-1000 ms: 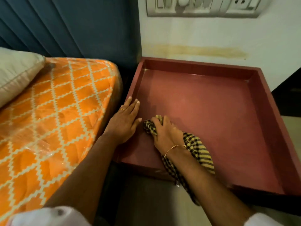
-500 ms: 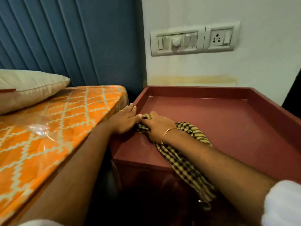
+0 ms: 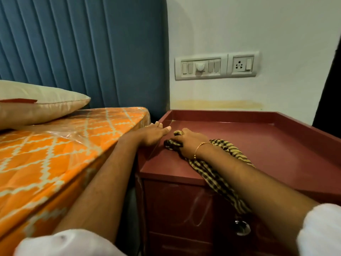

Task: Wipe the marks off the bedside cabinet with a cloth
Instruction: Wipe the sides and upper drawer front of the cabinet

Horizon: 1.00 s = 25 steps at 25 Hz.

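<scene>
Two hands work the dark-red wooden bedside cabinet [image 3: 258, 154]: right hand [image 3: 190, 143] clutches the bunched black-and-yellow checked cloth [image 3: 212, 174]; left hand [image 3: 153, 134] rests flat, fingers straight.

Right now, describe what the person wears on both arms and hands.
Both arms are bare from the hands nearly to the elbows, ending in white sleeves at the bottom of the view. The left hand carries a thin gold-coloured ring on one finger. The right hand has a slim gold-coloured chain bracelet round the wrist. No gloves or watch show.
</scene>
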Tool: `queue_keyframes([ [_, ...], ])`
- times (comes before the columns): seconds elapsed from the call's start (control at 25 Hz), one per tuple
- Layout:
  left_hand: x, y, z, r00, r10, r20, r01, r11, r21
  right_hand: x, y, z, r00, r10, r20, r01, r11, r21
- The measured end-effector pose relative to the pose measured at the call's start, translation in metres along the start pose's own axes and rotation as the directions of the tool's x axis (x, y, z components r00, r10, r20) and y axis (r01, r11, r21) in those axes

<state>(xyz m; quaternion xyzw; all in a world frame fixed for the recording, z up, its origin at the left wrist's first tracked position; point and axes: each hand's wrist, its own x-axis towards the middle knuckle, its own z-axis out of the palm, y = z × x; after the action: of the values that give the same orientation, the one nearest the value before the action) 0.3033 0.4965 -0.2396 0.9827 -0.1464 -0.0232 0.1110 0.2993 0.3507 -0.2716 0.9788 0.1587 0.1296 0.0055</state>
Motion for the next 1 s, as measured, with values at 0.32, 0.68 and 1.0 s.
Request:
queue_keyframes([
  [0.32, 0.002, -0.003, 0.002, 1.000, 0.008, 0.019, -0.009, 0.998, 0.056, -0.025, 0.025, -0.004, 0.999, 0.015, 0.038, -0.015, 1.000, -0.008],
  [0.68, 0.002, -0.003, 0.004, 1.000, 0.011, -0.005, -0.011, 0.999, 0.036, -0.072, -0.029, -0.011, 0.970, -0.209, -0.123, 0.229, 0.958, 0.174],
  [1.0, -0.011, 0.005, 0.003, 0.996, 0.067, -0.055, -0.061, 0.994, 0.093, -0.044, -0.047, -0.005, 0.998, -0.004, -0.064, 0.008, 0.997, 0.075],
])
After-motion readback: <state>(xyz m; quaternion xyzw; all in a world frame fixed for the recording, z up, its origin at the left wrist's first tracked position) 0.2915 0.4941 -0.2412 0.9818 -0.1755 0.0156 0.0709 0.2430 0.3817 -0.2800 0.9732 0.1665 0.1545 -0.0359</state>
